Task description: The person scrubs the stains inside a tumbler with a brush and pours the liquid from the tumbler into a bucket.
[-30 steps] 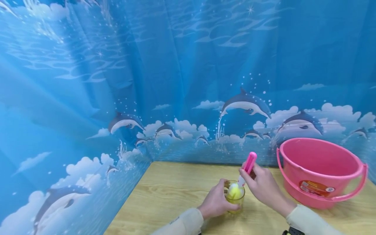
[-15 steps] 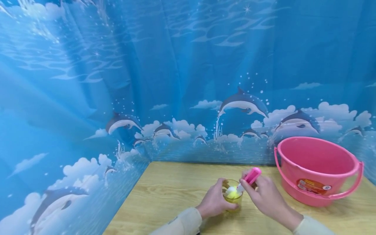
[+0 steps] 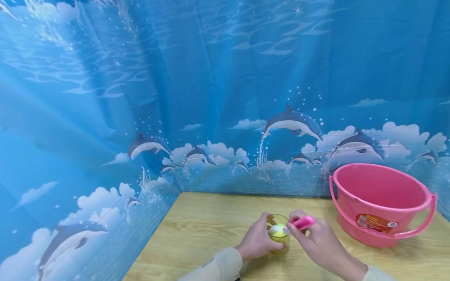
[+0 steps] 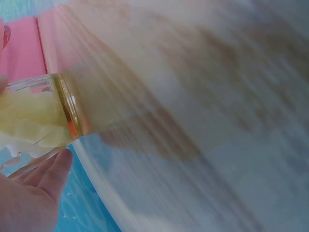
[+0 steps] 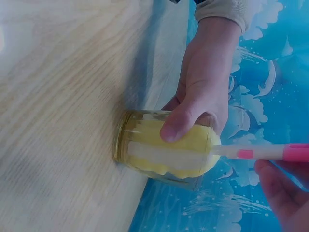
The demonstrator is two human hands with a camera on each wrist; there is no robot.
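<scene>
An amber-tinted glass (image 5: pixel 124 140) stands upright on the wooden table. My left hand (image 3: pixel 256 241) grips its side, with the thumb toward me in the head view. Inside the glass sits the yellow-and-white sponge head (image 5: pixel 190 150) of a cup brush, filling much of it in the right wrist view. The brush's pink-and-white handle (image 5: pixel 270 152) sticks out of the mouth, leaning right. My right hand (image 3: pixel 321 244) pinches that handle just beyond the rim. In the left wrist view the glass (image 4: pixel 34 113) shows at the left edge, partly cut off.
To the right of my hands a large pink bucket (image 3: pixel 383 195) with its handle down stands on the table (image 3: pixel 200 222). A blue dolphin-print curtain (image 3: pixel 218 97) hangs behind the table and along its left side.
The brush handle has tipped from steep to nearly level, leaning right, as my right hand lowered and turned. My left hand keeps its hold on the glass in the same place.
</scene>
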